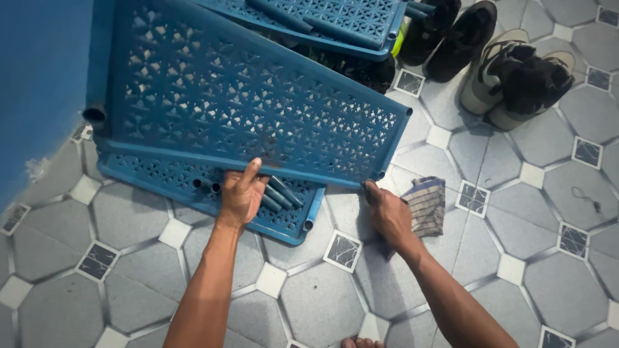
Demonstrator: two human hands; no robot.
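A blue perforated plastic shelf panel (245, 103) is tilted up off the floor. My left hand (242, 193) grips its near edge around the middle. My right hand (387, 212) holds the same edge at its right corner. Beneath it a second blue shelf panel (161, 180) lies flat on the tiles, with several blue plastic tubes (280, 193) resting on it under my left hand. A third blue panel (335, 19) with tubes on it lies farther back.
A striped cloth (429, 203) lies on the tiled floor beside my right hand. Dark shoes (451, 32) and a pair of beige sneakers (516, 77) stand at the upper right. A blue wall (39, 84) runs along the left. My toes (361, 343) show at the bottom edge.
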